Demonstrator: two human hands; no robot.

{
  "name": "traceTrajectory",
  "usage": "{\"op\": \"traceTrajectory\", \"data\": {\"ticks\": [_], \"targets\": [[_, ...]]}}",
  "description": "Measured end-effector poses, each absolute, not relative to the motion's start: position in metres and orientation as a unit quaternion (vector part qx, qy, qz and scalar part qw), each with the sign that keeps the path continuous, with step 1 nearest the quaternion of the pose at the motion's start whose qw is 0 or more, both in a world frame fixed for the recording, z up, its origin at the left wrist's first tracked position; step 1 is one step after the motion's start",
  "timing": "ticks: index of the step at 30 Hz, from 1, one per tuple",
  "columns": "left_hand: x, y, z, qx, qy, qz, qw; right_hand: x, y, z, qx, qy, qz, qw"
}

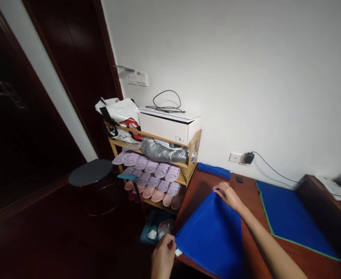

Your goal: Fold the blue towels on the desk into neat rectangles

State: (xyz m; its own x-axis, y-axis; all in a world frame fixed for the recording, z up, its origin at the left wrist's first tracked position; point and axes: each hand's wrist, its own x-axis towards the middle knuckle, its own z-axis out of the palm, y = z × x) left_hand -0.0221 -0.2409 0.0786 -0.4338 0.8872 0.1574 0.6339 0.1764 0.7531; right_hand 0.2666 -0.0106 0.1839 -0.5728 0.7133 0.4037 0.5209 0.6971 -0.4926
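A blue cloth (213,232) is stretched between my two hands above the near part of the wooden desk (253,232). My left hand (163,254) pinches its left corner, beside a small white tag (178,252). Farther up, my right hand (227,193) has its fingers closed on the upper corner. The edge between the hands runs in a straight slanted line, and the lower part of the cloth leaves the bottom of the view. A second blue cloth with green edging (292,217) lies flat to the right. A folded blue cloth (213,170) rests against the wall.
Left of the desk stands a wooden rack (193,159) with rows of slippers (151,166), a white box (164,126) and a printed bag (124,112). A round stool (90,172) and a teal dustpan (149,228) are on the floor. A black charger (248,157) is plugged into the wall.
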Motion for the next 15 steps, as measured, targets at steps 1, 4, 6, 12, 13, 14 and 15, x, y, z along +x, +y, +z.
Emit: {"op": "traceTrajectory", "data": {"ticks": [1, 4, 6, 12, 13, 14, 15], "targets": [[-0.027, -0.233, 0.094, 0.514, 0.725, 0.432, 0.157, 0.282, -0.02, 0.196, -0.367, -0.86, 0.161, 0.316], [-0.036, -0.204, 0.16, 0.545, 0.648, 0.509, 0.154, 0.328, -0.049, 0.235, -0.399, -0.815, 0.16, 0.388], [-0.036, -0.182, 0.213, 0.583, 0.599, 0.526, 0.155, 0.358, -0.068, 0.261, -0.418, -0.781, 0.157, 0.437], [-0.003, -0.136, 0.354, 0.754, 0.477, 0.432, 0.131, 0.427, -0.126, 0.326, -0.458, -0.733, 0.136, 0.484], [0.005, -0.131, 0.369, 0.777, 0.457, 0.413, 0.13, 0.436, -0.136, 0.333, -0.46, -0.729, 0.124, 0.491], [0.013, -0.128, 0.382, 0.794, 0.439, 0.402, 0.128, 0.443, -0.145, 0.339, -0.463, -0.723, 0.111, 0.501], [0.02, -0.124, 0.391, 0.804, 0.424, 0.397, 0.127, 0.45, -0.153, 0.344, -0.466, -0.717, 0.097, 0.509]]}}
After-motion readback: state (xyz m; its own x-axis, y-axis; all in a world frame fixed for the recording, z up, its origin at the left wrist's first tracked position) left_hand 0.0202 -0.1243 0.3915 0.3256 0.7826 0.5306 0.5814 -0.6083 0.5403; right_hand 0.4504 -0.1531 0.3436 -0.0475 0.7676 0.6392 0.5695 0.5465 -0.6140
